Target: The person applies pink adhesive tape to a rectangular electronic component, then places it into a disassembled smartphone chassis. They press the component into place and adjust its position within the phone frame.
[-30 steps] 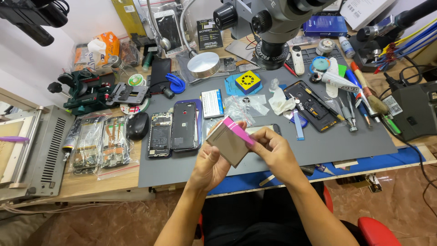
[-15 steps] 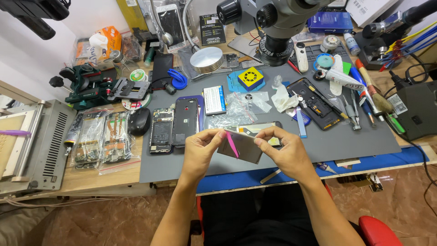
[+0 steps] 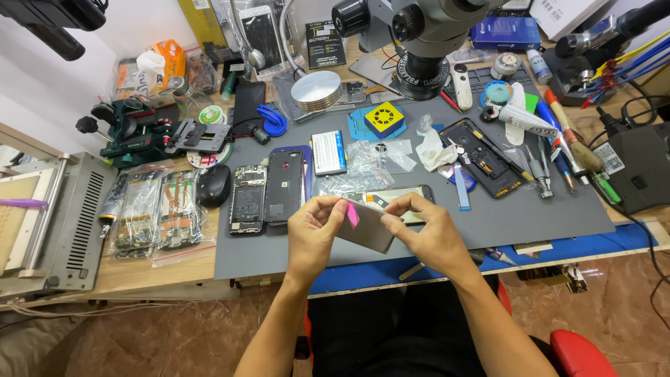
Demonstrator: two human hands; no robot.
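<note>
Clear bags (image 3: 155,211), perhaps of phone parts, lie left of both hands (image 3: 377,230).

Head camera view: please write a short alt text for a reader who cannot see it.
Two bare hands, left hand and right hand, hold a flat grey panel with a pink tab above a grey work mat crowded with opened phones, tools and a microscope.
</note>
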